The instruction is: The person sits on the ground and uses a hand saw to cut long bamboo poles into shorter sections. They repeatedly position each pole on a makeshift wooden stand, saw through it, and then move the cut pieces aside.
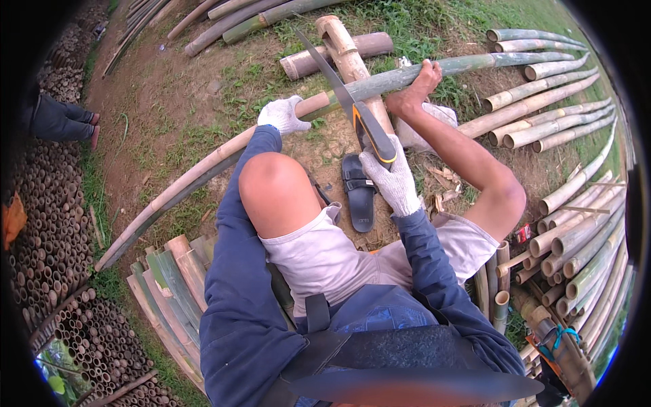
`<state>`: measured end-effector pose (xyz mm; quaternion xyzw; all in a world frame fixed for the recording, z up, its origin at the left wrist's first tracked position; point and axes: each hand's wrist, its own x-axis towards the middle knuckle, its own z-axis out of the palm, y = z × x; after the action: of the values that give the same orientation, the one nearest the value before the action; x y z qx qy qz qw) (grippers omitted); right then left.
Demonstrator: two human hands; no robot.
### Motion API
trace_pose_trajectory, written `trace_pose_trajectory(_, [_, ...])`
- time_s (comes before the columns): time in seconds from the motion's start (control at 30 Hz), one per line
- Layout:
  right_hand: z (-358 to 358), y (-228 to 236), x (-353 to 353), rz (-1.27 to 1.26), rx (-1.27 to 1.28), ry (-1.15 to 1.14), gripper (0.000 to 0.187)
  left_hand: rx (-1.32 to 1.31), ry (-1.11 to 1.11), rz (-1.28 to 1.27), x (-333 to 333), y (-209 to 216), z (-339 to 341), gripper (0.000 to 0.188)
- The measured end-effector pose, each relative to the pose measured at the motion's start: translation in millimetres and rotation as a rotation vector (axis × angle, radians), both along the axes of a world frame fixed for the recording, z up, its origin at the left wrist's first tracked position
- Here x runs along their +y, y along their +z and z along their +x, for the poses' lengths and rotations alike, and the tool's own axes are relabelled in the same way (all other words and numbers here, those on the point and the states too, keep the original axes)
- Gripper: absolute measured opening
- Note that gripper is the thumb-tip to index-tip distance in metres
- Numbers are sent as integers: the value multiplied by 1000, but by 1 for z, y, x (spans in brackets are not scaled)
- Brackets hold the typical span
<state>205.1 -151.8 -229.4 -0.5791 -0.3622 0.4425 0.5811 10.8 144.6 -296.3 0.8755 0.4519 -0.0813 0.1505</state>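
My left hand (pixel 283 115), in a white knit glove, is wrapped over a long bamboo pole (pixel 196 166) whose tan length runs down to the left. My right hand (pixel 391 173), gloved too, grips the black and orange handle of a handsaw (pixel 337 81). The saw's blade points up and left, crossing the pole just right of my left hand; whether its teeth touch the bamboo I cannot tell. Past the blade the pole turns green. It lies over a bamboo support (pixel 348 57), and my bare right foot (pixel 419 87) presses on it.
A black slide sandal (pixel 358 193) sits on the dirt between my legs. Cut bamboo poles (pixel 553 88) lie at the right, with a larger stack (pixel 590 251) below them. Bundled bamboo tubes (pixel 41 203) fill the left side, where another person's legs (pixel 64 122) show.
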Motion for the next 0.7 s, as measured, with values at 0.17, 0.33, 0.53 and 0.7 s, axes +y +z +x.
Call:
trace_pose_trajectory(0.17, [-9, -45, 12, 48, -215, 56, 47, 12, -3, -8, 1, 2, 3, 83])
trace_pose_trajectory(0.33, [-2, -40, 6, -43, -60, 12, 54, 14, -15, 17, -1, 3, 4, 82])
trace_pose_trajectory(0.53, [9, -23, 1, -63, -140, 6, 55, 20, -16, 13, 0, 2, 4, 83])
trace_pose_trajectory(0.7, [0, -8, -98, -126, -384, 73, 55, 7, -17, -53, 7, 0, 4, 84])
